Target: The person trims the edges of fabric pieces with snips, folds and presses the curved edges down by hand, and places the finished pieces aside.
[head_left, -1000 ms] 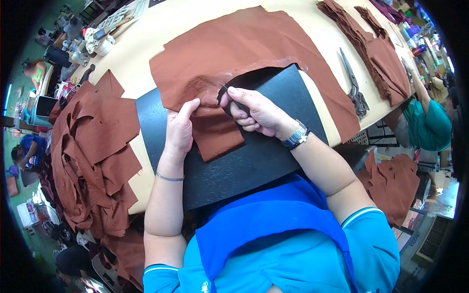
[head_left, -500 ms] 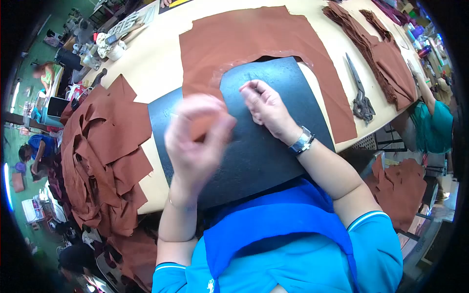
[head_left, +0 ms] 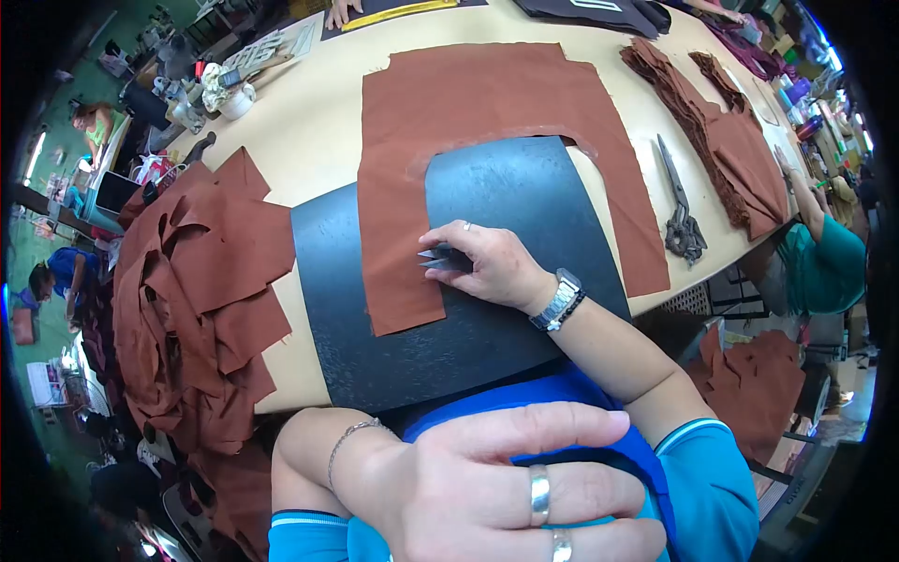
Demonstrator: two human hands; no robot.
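Note:
My right hand (head_left: 492, 270), with a watch at its wrist, is closed around small thread snips (head_left: 434, 259). Their two metal blades point left, slightly apart, over the lower strip of a brown fabric piece (head_left: 487, 98). That fabric has a curved cut-out and lies partly over a black mat (head_left: 506, 328). Close to the camera, low in the view, my left hand (head_left: 524, 492) is raised above my lap. It wears two rings, its fingers stretch to the right, and I see nothing in it; its thumb is hidden.
A heap of brown fabric pieces (head_left: 201, 290) lies on the left. Large scissors (head_left: 684, 211) rest on the right, beside more folded brown fabric (head_left: 740, 155). A white pot (head_left: 236, 101) with a brush stands at the far left. Other people's hands (head_left: 343, 11) show at the table's far edge.
My left hand has moved down and toward the camera, away from the mat. My right hand has shifted lower and left, and the snips' blades now show. The view has tilted slightly.

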